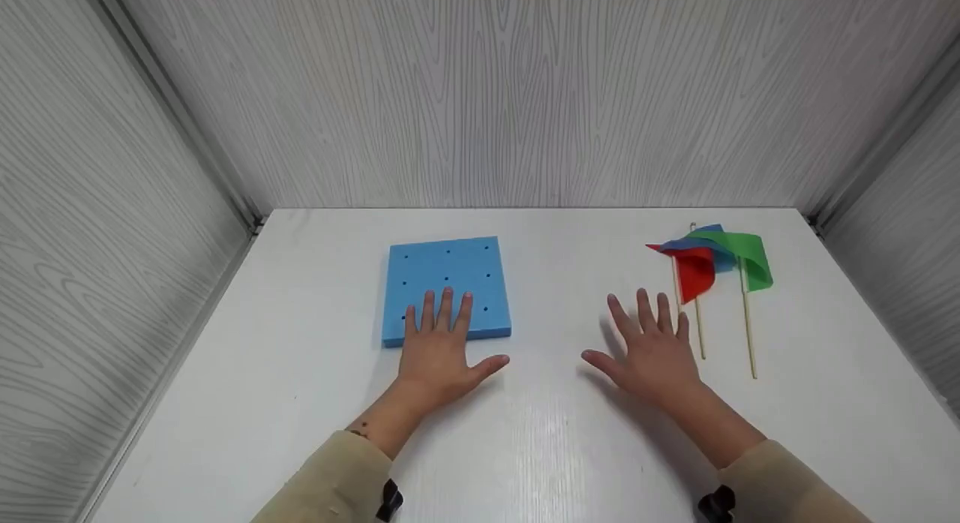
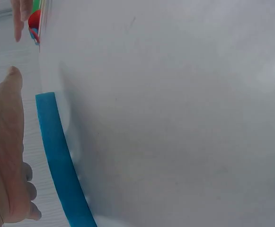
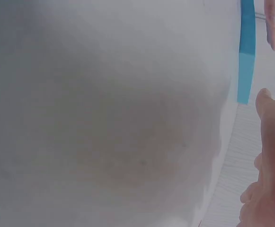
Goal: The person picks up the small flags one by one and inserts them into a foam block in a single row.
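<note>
Both hands lie flat on the table (image 1: 247, 373), fingers spread.
Left hand (image 1: 439, 356) overlaps the foam's (image 1: 447, 268) near edge; right hand (image 1: 654, 350) rests just beside the flags (image 1: 712, 259), gripping nothing.

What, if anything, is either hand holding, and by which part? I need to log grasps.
Nothing is held. The left hand lies flat with fingertips on the blue foam block; the right hand is spread open beside the flags.

I see beige sleeves behind each bare hand, left hand (image 1: 439, 358) and right hand (image 1: 654, 352), with small black straps under both cuffs.
</note>
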